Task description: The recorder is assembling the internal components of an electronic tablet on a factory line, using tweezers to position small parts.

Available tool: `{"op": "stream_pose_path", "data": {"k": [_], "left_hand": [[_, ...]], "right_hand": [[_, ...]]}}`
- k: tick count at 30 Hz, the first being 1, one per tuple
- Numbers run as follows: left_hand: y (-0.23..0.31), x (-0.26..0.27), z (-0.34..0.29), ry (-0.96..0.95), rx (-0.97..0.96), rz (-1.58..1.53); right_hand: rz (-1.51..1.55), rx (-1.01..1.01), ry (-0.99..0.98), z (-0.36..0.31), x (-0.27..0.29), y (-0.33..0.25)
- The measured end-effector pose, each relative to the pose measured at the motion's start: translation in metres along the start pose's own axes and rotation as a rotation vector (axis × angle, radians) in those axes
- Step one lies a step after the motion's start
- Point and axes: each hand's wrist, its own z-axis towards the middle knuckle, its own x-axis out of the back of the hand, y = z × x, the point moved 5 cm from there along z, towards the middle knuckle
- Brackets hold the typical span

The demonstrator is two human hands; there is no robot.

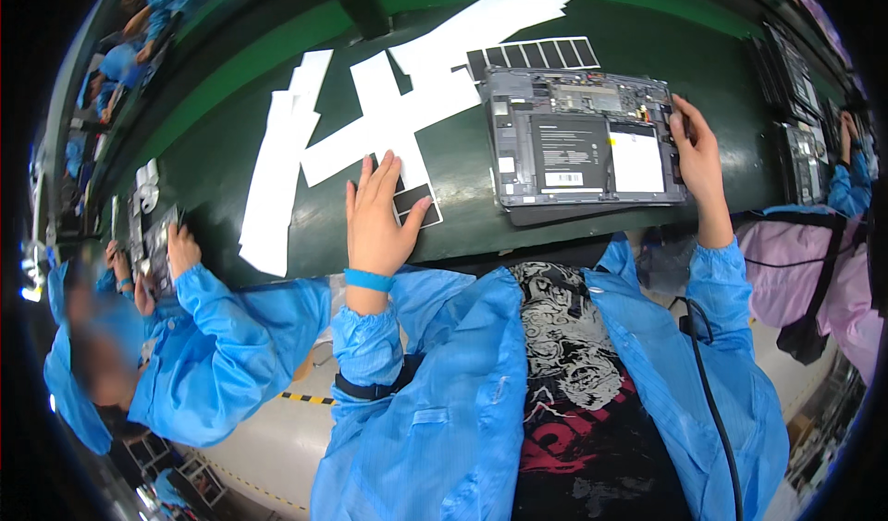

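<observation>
1. Open device chassis (pixel 583 142) lies flat on the green bench (pixel 462 151), right of its middle, close to the near edge. Long axis runs left to right, roughly along that edge, tipped slightly.
2. Orientation: inner side up. Circuit board (pixel 592 98) lies toward the bench's far edge; black battery (pixel 570 155) and white panel (pixel 636 162) lie toward the near edge, panel right of battery.
3. Left hand (pixel 377 211): palm down, fingers extended, grasping nothing visible. It lies over a white strip and a black-patched piece (pixel 421 208) at the near edge, left of the chassis; thumb reaches onto the black.
4. Right hand (pixel 700 155): thumb and forefinger bent at the chassis's right edge. Cannot tell whether they clamp it or only rest there; a dark patch between them is unclear.
5. Obscured: the left hand covers part of the black-patched piece. A dark slab (pixel 546 216) shows only as a margin beneath the chassis's near side. Small board parts are too fine to separate. Items at the bench's right end are bent by the lens.
6. Materials: chassis dark grey, rectangular, rounded corners; battery flat, with a pale label. White strips (pixel 388 128) are thin, smooth, straight-sided, some crossing, others overlapping toward the far edge and farther left. A white sheet with a row of black rectangles (pixel 535 54) lies just behind the chassis. Bench top slightly glossy.
</observation>
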Motion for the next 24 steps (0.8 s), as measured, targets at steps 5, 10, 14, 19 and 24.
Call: {"op": "stream_pose_path", "data": {"k": [5, 10, 14, 19, 24], "left_hand": [[0.017, -0.005, 0.006, -0.030, -0.052, 0.003], [0.017, -0.008, 0.009, -0.022, -0.065, -0.099], [0.011, -0.009, 0.010, 0.008, -0.085, -0.199], [0.007, -0.008, 0.009, 0.015, -0.071, -0.209], [0.005, -0.007, 0.009, 0.023, -0.016, -0.243]], "right_hand": [[0.164, 0.063, 0.223, -0.003, 0.020, -0.074], [0.709, -0.060, -0.403, -0.031, -0.101, -0.169], [0.448, -0.146, -0.655, -0.049, -0.184, -0.190], [0.144, -0.038, -0.648, -0.047, -0.203, -0.195], [0.065, 0.115, -0.622, -0.050, -0.209, -0.205]]}}
